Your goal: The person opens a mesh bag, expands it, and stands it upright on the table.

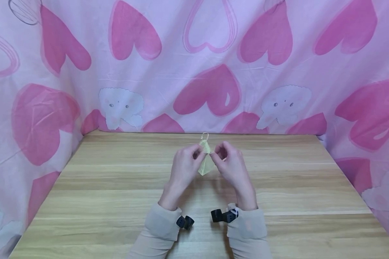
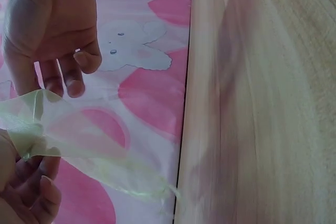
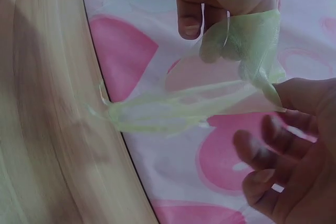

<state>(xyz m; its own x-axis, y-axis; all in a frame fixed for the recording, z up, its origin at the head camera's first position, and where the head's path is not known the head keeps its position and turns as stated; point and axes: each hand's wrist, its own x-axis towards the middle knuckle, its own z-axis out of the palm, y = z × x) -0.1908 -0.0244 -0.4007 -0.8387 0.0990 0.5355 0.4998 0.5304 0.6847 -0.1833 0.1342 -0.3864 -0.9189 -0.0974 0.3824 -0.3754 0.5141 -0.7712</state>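
A sheer pale yellow-green drawstring pouch (image 1: 205,167) is held up over the far part of the table, between both hands. My left hand (image 1: 185,163) pinches its left edge with thumb and finger. My right hand (image 1: 231,163) pinches the opposite edge. In the left wrist view the see-through fabric (image 2: 89,145) is stretched between the hands, its narrow end and thin cord hanging. In the right wrist view, the left hand's fingers show dimly through the pouch (image 3: 157,108), while the other fingers of the right hand (image 3: 294,166) are loosely bent. Nothing can be seen inside it.
A wood-grain table (image 1: 116,180) lies under the hands. Pink curtain (image 1: 168,72) printed with hearts and white animals hangs behind it and along both sides. Small black devices (image 1: 185,222) are strapped at both sleeve cuffs.
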